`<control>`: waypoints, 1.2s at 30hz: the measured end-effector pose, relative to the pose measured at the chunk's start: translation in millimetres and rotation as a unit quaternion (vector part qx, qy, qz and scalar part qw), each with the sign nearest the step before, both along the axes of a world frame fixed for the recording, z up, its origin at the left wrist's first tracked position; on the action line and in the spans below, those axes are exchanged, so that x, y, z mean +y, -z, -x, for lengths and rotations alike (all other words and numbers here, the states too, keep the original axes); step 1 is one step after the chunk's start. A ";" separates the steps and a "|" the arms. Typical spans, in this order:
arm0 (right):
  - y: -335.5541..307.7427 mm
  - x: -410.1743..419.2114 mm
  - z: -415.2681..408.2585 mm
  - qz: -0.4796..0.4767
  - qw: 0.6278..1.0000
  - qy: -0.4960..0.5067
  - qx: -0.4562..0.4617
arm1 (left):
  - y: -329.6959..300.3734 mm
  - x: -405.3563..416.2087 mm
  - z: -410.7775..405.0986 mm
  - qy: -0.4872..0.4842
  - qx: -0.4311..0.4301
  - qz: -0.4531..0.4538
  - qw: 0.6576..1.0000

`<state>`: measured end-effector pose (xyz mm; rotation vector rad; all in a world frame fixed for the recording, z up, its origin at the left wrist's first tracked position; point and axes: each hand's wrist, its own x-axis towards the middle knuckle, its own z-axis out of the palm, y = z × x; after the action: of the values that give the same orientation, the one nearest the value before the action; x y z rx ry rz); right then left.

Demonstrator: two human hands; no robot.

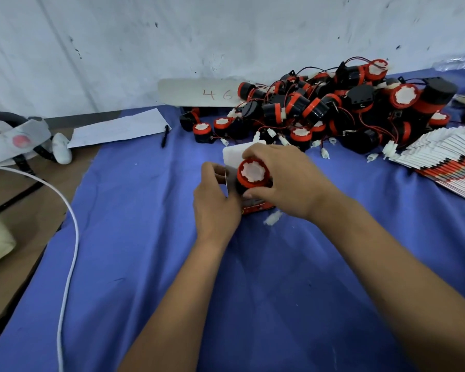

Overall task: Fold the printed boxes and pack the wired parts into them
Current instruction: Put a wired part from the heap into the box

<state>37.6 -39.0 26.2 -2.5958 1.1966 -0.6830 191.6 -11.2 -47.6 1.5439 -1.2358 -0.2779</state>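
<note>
My right hand (285, 181) grips a red-and-black wired part (253, 174) with a white centre, its face turned up toward me. The part sits partly inside a printed box (255, 208) whose red lower edge shows beneath my hands and whose white flap (234, 154) sticks up behind. My left hand (215, 202) holds the box's left side, fingers curled against it. A white connector (273, 218) lies on the cloth just below my right hand. A big pile of the same wired parts (333, 108) lies behind. Flat printed boxes (446, 159) fan out at the right.
Blue cloth (151, 251) covers the table. A sheet of paper (118, 128) and a black pen (164, 136) lie at the back left. A white cable (73, 229) runs down the left side. A card marked 46 (199, 92) leans on the wall.
</note>
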 end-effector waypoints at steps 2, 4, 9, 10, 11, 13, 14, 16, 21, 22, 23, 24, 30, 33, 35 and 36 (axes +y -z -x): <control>5.2 0.1 -1.9 0.015 0.999 0.039 0.006 | -0.8 -0.4 0.5 -0.002 -0.006 0.007 1.000; 6.1 0.2 -5.1 0.039 0.998 0.055 0.008 | -0.5 -0.1 0.8 0.002 -0.011 0.014 1.000; 1.8 1.8 -12.6 0.053 0.994 0.079 0.046 | 0.5 -0.8 0.1 0.006 0.035 0.007 0.999; 1.5 2.8 -13.3 0.038 0.994 0.082 0.054 | 0.3 -1.5 0.3 0.003 0.045 0.000 0.999; 1.6 3.4 -13.8 0.032 0.994 0.085 0.063 | -0.2 -2.2 0.4 0.002 0.052 -0.004 0.999; 2.4 4.4 -14.4 0.037 0.992 0.093 0.078 | -1.3 -3.3 0.2 0.008 0.063 -0.005 0.998; 2.8 5.5 -14.2 0.039 0.991 0.094 0.083 | -1.7 -3.3 -0.3 0.013 0.072 -0.006 0.997; 4.0 6.8 -13.2 0.037 0.991 0.089 0.091 | -2.0 -2.6 -1.8 0.027 0.095 -0.012 0.995; -1.2 6.5 -3.9 0.041 0.991 0.043 0.123 | -1.6 -1.7 -2.4 0.037 0.100 -0.016 0.994; -2.7 6.1 1.3 0.047 0.994 0.039 0.095 | -1.9 -1.9 -2.2 0.036 0.101 -0.018 0.994; -3.8 5.2 8.4 0.050 0.996 0.039 0.065 | -2.3 -2.2 -1.9 0.034 0.105 -0.020 0.994; -4.3 4.6 16.5 0.050 0.997 0.040 0.046 | -2.5 -2.6 -1.6 0.032 0.109 -0.022 0.993; -3.7 4.1 30.7 0.009 0.996 -0.047 0.077 | -2.2 -2.9 -0.2 0.018 0.105 -0.023 0.994; -7.4 5.8 23.2 0.051 0.996 -0.029 0.066 | -2.7 -2.8 0.4 0.019 0.108 -0.019 0.994; -8.4 8.3 16.9 0.083 0.996 0.014 0.040 | -3.6 -2.1 1.5 0.022 0.115 -0.021 0.993; -8.9 9.9 13.0 0.089 0.995 0.043 0.028 | -3.6 -2.1 2.3 0.023 0.117 -0.022 0.993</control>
<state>24.6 -29.1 35.1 -2.7373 1.3287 -0.7718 189.3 -13.2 -44.0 1.4750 -1.0872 -0.5050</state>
